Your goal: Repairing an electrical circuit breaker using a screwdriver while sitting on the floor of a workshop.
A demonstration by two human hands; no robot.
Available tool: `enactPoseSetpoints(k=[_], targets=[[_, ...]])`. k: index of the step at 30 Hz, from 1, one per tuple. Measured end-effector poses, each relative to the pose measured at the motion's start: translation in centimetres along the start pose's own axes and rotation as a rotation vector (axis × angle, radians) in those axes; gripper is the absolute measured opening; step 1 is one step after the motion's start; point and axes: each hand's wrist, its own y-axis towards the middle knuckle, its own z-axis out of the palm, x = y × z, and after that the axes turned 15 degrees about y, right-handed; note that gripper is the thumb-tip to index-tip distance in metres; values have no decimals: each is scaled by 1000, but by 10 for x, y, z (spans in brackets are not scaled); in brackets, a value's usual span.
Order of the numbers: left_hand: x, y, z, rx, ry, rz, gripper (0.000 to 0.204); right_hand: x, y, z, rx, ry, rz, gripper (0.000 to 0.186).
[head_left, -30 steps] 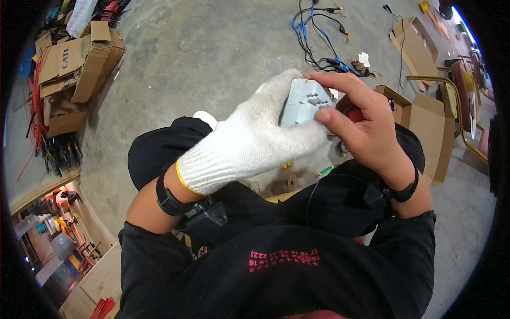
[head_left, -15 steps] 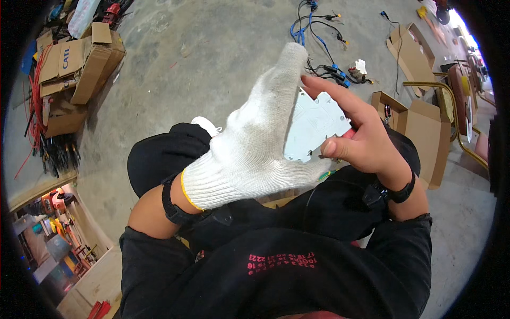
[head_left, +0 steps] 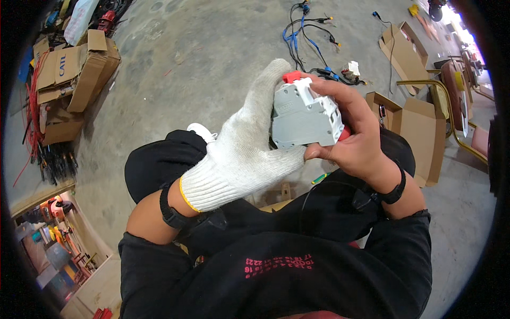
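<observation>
Breaker module (head_left: 305,119): a grey moulded-plastic block, boxy with stepped edges and a smooth matt face, carrying a red lever at its upper end. It is held in the air above the person's lap, between both hands.

Right hand (head_left: 353,138): bare, closed around the right side of the module. The thumb presses on the lower front corner, and the fingers curl over the top and rear. A black band sits on this wrist.

Left hand (head_left: 241,154): covered by a white knitted cotton glove with a yellow-trimmed cuff. It is mostly open, with the palm flat against the left face of the module and the fingers extended upward along it; it supports rather than clamps. A black band sits on this wrist as well.

Below both hands are the person's knees in black fabric. A yellow-green tool handle (head_left: 320,178) shows just under the right hand.

Beyond the right hand, an open corrugated cardboard box (head_left: 411,130) rests on the rough grey concrete floor (head_left: 212,64). Above the hands lies a tangle of blue and black wires (head_left: 313,40). Well to the left of the left hand stand more cardboard boxes (head_left: 79,69) with red cables (head_left: 34,117) draped beside them.
</observation>
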Motion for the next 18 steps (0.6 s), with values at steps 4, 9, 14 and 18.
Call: enactPoseSetpoints(k=[4,9,14,18], targets=[[-5,0,-4,21,7,-53,101,6,-1,1,-43,92,146,91],[10,2,4,-97,5,70,88,7,2,10,-182,189,160,99],[11,5,5,-214,-15,140,86,6,-3,-4,-50,-254,-1,76],[8,6,4,-156,-111,62,87,14,-1,0,-54,-256,43,71]])
